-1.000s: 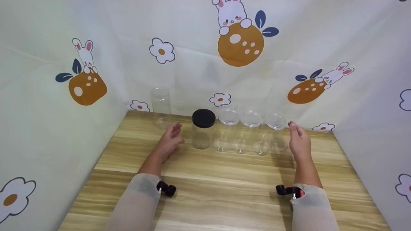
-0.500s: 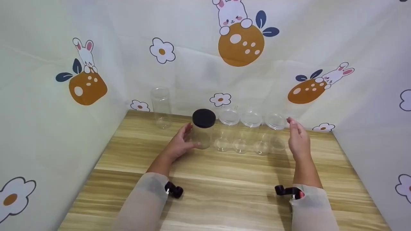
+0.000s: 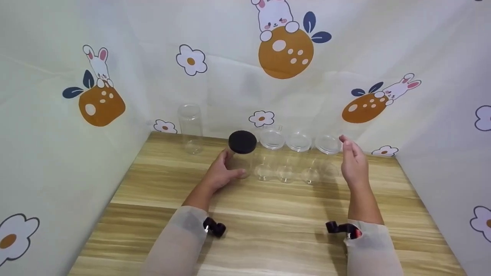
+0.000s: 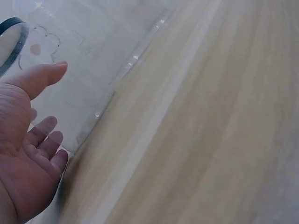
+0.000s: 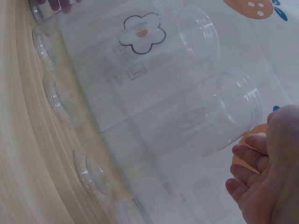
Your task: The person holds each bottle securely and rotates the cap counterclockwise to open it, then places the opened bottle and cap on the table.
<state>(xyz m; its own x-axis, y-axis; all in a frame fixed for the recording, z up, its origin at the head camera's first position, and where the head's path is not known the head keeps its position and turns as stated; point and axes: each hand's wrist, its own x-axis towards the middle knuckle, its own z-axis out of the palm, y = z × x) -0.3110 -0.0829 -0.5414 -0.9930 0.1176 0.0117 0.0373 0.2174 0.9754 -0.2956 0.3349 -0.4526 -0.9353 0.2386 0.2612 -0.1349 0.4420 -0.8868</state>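
In the head view my left hand (image 3: 220,172) wraps round the side of a clear jar with a black lid (image 3: 242,142), thumb in front and fingers behind. The left wrist view shows the fingers (image 4: 49,140) curving beside the clear wall, under the dark lid rim (image 4: 14,41). My right hand (image 3: 355,168) is raised by the rightmost clear jar (image 3: 327,144), fingertips close to its rim and nothing in its grasp. In the right wrist view the right hand (image 5: 261,177) has loosely bent fingers near a clear jar mouth (image 5: 239,99).
Between the hands more clear jars (image 3: 272,139) stand upright in a row, close together. A taller clear jar (image 3: 190,128) stands alone at the back left. Patterned cloth (image 3: 230,88) encloses the wooden table (image 3: 268,230) at the back and sides.
My left hand has moved right from beside the black-lidded jar and come round it. The right hand has risen slightly by the rightmost jar. The jars stand where they were.
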